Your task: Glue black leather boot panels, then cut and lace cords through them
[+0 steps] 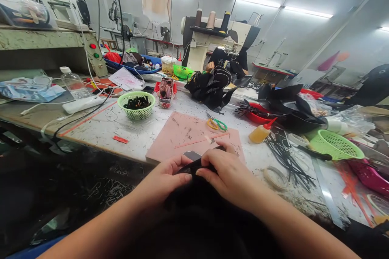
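Both hands hold a thin black strip-like piece [194,164] just above the front edge of the pink board [170,134]. My left hand [172,172] pinches its left end between thumb and fingers. Close beside it, my right hand [223,168] grips the piece with thumb and curled fingers. Whether it is leather or fabric, I cannot tell. A dark flat piece [192,155] shows just behind the fingers. Scissors [216,124] with yellow and green handles lie at the board's far edge.
A green basket [136,112] of small black pieces stands left, beside a propped phone [165,89]. To the right are a glue bottle [261,131], black strips [288,160], a tape roll [275,178] and a green basket [337,145]. Beyond, a person works at a sewing machine [209,40].
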`<state>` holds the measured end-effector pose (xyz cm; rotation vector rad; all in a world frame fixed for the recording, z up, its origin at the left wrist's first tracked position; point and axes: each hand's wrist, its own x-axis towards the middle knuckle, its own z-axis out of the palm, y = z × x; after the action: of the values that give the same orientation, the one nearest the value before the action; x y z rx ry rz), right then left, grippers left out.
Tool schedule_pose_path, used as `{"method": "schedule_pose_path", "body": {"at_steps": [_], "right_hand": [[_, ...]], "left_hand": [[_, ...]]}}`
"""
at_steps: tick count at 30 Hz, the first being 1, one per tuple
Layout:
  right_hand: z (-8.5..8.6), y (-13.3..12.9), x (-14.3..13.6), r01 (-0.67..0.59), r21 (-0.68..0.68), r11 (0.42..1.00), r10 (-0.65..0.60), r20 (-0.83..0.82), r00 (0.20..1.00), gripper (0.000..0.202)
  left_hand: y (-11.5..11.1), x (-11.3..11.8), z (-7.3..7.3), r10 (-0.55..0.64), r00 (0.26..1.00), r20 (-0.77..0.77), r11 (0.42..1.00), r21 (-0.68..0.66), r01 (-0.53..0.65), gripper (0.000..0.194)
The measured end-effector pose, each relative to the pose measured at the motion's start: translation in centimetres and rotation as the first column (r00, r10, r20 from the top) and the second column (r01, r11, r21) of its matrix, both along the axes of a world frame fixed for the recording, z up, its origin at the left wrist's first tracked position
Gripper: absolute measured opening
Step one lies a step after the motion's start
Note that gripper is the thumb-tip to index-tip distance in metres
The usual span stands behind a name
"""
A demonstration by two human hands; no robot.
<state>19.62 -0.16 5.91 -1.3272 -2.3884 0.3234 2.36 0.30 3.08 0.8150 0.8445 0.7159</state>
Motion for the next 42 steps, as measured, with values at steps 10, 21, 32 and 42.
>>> {"method": "schedule_pose_path", "body": {"at_steps": [10,21,32,42], "right_hand": [[0.0,-0.1,0.0,-0.003,0.050,0.999,0.004,-0.012,1.000,0.015],[-0.1,0.0,-0.1,0.000,0.036,0.999,0.000,-0.003,1.000,0.015],[0.1,-0.9,-0.2,0.009,0.179,0.984,-0.014,0.030,0.999,0.012],[1.0,-0.8,0.9,0.095,0.144,0.985,-0.086,-0.066,0.994,0.009]], "left_hand": [[-0.2,0.2,0.4,-0.010,1.000,-0.010,1.000,-0.004,0.010,0.027],[-0.1,0.2,0.4,-0.034,0.999,-0.020,0.999,0.025,0.035,0.031],[-0.6,1.0,0.3,0.124,0.975,-0.184,0.928,0.369,-0.048,0.018],[-1.1,0.9,-0.1,0.125,0.984,-0.126,0.965,0.247,-0.091,0.026]]}}
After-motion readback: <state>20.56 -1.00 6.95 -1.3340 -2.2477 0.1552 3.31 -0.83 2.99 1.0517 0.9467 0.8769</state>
